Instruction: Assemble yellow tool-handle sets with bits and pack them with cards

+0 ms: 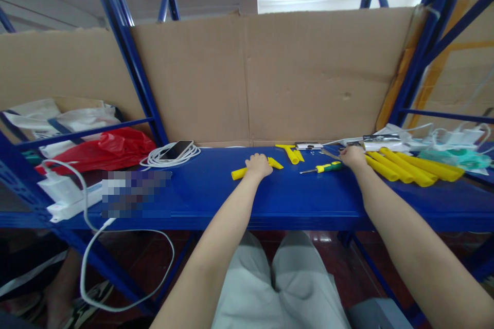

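My left hand (pixel 259 165) is closed over a yellow T-shaped plastic handle (pixel 238 173) lying on the blue shelf (pixel 216 190). My right hand (pixel 353 157) pinches a thin, flat, blade-like strip (pixel 330 153) that points left from its fingertips. Just below that strip lies a screwdriver (pixel 328 167) with a green and yellow grip. Between my hands, farther back, rests another yellow T-shaped handle (pixel 290 154) beside a small silvery piece (pixel 309 146). Several yellow tubular handles (pixel 409 167) lie side by side to the right of my right hand.
A phone (pixel 177 149) sits on a coiled white cable (pixel 154 158) at the left. Nearby are a red plastic bag (pixel 111 149) and a white power strip (pixel 69 207). Silvery packaging (pixel 382 142) and a green bag (pixel 447 158) lie at the right. Cardboard (pixel 247 77) stands behind.
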Motion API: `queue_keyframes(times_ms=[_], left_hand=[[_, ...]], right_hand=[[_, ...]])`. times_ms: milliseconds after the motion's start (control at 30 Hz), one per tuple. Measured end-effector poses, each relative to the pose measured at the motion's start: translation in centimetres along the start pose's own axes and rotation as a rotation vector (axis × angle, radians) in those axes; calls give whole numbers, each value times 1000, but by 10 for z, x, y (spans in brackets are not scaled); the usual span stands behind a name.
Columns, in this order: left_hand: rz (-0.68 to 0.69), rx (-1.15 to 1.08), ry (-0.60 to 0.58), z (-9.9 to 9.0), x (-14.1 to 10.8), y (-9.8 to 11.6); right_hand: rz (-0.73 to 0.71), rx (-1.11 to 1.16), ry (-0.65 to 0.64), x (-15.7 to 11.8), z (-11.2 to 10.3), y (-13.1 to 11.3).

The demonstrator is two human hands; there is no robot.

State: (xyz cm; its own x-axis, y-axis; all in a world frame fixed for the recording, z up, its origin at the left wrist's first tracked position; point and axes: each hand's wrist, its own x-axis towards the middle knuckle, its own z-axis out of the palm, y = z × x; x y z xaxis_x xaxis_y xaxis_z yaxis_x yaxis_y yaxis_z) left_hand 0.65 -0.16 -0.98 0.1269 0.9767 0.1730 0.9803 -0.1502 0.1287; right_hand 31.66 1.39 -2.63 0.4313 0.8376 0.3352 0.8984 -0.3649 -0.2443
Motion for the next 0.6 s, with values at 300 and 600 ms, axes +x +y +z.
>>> queue_keyframes(times_ms=[300,600], left_hand=[[160,-73,-41,9,1,5],[186,-119,-27,16,8,2]], right_hand=[[-18,-45,-97,4,11,5],[19,20,-92,16,23,17]])
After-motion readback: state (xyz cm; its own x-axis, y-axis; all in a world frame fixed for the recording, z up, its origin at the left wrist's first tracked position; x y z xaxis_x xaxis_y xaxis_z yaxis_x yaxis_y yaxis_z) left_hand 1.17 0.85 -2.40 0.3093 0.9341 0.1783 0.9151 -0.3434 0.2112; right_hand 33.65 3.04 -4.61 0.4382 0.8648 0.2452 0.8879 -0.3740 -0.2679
